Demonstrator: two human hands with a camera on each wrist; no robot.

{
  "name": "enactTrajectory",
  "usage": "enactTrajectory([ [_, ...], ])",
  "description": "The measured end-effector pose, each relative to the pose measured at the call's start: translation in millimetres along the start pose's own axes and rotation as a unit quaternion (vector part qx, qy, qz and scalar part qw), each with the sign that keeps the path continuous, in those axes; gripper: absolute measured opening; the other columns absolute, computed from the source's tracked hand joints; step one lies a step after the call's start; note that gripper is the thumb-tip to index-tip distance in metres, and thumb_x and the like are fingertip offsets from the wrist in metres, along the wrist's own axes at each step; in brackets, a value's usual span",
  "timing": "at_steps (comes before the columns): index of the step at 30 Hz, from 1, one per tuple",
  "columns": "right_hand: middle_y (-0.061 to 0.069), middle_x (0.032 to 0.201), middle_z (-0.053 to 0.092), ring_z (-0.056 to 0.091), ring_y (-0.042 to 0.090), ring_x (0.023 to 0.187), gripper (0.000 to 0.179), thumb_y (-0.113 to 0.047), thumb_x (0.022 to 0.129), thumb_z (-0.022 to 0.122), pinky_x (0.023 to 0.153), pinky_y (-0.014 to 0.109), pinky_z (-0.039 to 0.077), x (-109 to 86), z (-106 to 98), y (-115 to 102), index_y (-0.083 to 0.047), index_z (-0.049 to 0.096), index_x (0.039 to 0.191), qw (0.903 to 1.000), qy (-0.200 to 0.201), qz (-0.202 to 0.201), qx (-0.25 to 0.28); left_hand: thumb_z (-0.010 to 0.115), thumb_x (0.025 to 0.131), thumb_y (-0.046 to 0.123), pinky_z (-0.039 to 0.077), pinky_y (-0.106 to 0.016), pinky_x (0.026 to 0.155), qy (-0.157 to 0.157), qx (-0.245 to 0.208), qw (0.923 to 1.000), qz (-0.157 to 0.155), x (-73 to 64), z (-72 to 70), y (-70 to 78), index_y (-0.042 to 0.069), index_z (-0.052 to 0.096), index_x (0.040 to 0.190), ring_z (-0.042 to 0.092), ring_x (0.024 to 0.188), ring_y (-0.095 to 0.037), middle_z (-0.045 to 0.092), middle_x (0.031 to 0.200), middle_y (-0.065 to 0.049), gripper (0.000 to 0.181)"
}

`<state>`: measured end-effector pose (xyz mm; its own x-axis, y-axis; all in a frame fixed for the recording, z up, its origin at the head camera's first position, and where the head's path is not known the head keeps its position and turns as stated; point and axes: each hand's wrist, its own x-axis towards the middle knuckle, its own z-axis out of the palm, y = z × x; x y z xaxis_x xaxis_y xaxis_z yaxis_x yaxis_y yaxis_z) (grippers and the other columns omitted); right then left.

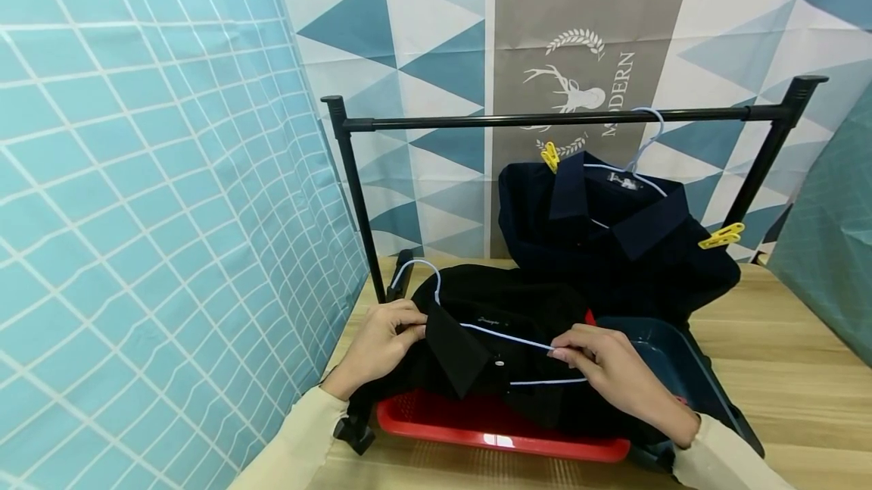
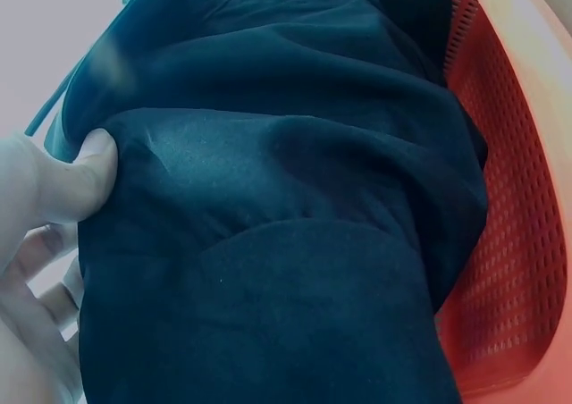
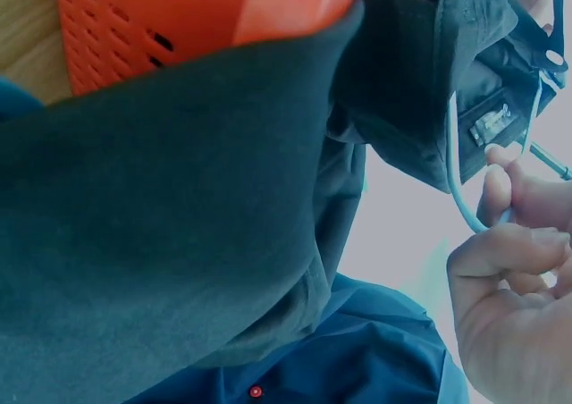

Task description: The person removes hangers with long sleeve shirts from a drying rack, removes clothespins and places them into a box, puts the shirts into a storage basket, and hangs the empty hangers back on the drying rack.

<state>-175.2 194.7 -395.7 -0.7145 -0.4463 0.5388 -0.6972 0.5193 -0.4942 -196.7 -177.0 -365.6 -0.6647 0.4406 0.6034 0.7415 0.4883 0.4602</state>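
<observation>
A black collared shirt [image 1: 463,369] lies over a red basket [image 1: 504,441], with a light blue hanger [image 1: 507,335] partly inside its neck. The hanger's hook rises at the shirt's left side. My left hand [image 1: 381,342] pinches the shirt beside the collar; in the left wrist view the thumb [image 2: 94,167] presses on the dark cloth. My right hand [image 1: 606,365] pinches the hanger's right arm, which sticks out of the neck opening. In the right wrist view the fingers [image 3: 509,252] close on the hanger's bend.
Behind stands a black clothes rack [image 1: 504,121]. From its bar hangs a dark navy shirt [image 1: 613,263] on another light blue hanger [image 1: 657,134], with yellow clothespins [image 1: 722,236] at both shoulders. A dark blue basket [image 1: 661,354] sits right of the red one on the wooden table [image 1: 770,354].
</observation>
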Motion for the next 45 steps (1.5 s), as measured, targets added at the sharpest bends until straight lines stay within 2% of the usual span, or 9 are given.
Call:
enactTrajectory([
  [8, -0.011, 0.08, 0.061, 0.051, 0.002, 0.068, 0.022, -0.004, 0.093, 0.075, 0.058, 0.022, 0.044, -1.7, -6, 3, -0.025, 0.075, 0.099, 0.9994, 0.022, 0.005, -0.025, 0.077, 0.09, 0.001, 0.049, -0.026, 0.065, -0.009, -0.008, 0.9998, -0.015, -1.1, -1.4, -1.6, 0.011, 0.083, 0.094, 0.059, 0.075, -0.005, 0.069, 0.084, 0.011, 0.013],
  [15, -0.014, 0.079, 0.056, 0.048, 0.001, 0.065, 0.029, 0.002, 0.09, 0.076, 0.058, 0.019, 0.041, -3.2, -22, 6, -0.026, 0.074, 0.097, 0.9972, 0.057, -0.017, -0.046, 0.077, 0.093, 0.008, 0.05, -0.026, 0.064, -0.029, -0.016, 0.9987, -0.039, -4.7, -2.5, -1.8, 0.01, 0.083, 0.098, 0.058, 0.074, -0.006, 0.068, 0.084, 0.011, 0.008],
  [24, -0.017, 0.083, 0.059, 0.049, 0.001, 0.066, 0.03, 0.004, 0.088, 0.077, 0.059, 0.017, 0.04, -11.8, -35, 13, -0.025, 0.074, 0.096, 0.9959, 0.069, -0.018, -0.056, 0.076, 0.094, 0.011, 0.049, -0.026, 0.064, -0.051, -0.029, 0.9978, -0.03, -6.2, -0.5, -3.0, 0.01, 0.082, 0.099, 0.056, 0.072, -0.005, 0.066, 0.082, 0.011, 0.008],
  [30, -0.016, 0.083, 0.06, 0.047, 0.001, 0.065, 0.028, 0.004, 0.089, 0.076, 0.058, 0.017, 0.038, -18.2, -41, 16, -0.023, 0.076, 0.097, 0.9948, 0.077, -0.011, -0.065, 0.076, 0.094, 0.011, 0.052, -0.026, 0.067, -0.061, -0.033, 0.9973, -0.026, -8.7, 1.4, -5.4, 0.011, 0.082, 0.099, 0.059, 0.075, -0.005, 0.066, 0.084, 0.011, 0.008],
  [37, -0.016, 0.08, 0.058, 0.045, 0.001, 0.063, 0.026, 0.003, 0.09, 0.076, 0.056, 0.018, 0.036, -23.1, -48, 21, -0.023, 0.076, 0.097, 0.9932, 0.088, 0.004, -0.075, 0.076, 0.093, 0.009, 0.054, -0.027, 0.071, -0.053, -0.027, 0.998, -0.024, -15.1, 2.5, -12.1, 0.01, 0.081, 0.099, 0.063, 0.08, -0.007, 0.067, 0.086, 0.009, 0.008],
  [41, -0.016, 0.08, 0.057, 0.046, 0.002, 0.063, 0.026, 0.004, 0.089, 0.076, 0.055, 0.019, 0.036, -25.6, -52, 25, -0.021, 0.076, 0.096, 0.9925, 0.094, 0.011, -0.077, 0.076, 0.093, 0.008, 0.052, -0.027, 0.068, -0.04, -0.022, 0.9989, -0.012, -17.6, 1.9, -15.6, 0.009, 0.081, 0.099, 0.062, 0.079, -0.008, 0.069, 0.087, 0.007, 0.008],
  [45, -0.015, 0.082, 0.058, 0.047, 0.003, 0.064, 0.026, 0.006, 0.088, 0.076, 0.056, 0.02, 0.037, -28.2, -56, 29, -0.018, 0.076, 0.097, 0.9921, 0.099, 0.015, -0.076, 0.076, 0.092, 0.007, 0.052, -0.027, 0.068, -0.039, -0.015, 0.999, -0.016, -18.0, 0.4, -17.3, 0.009, 0.081, 0.099, 0.062, 0.08, -0.008, 0.07, 0.088, 0.007, 0.008],
])
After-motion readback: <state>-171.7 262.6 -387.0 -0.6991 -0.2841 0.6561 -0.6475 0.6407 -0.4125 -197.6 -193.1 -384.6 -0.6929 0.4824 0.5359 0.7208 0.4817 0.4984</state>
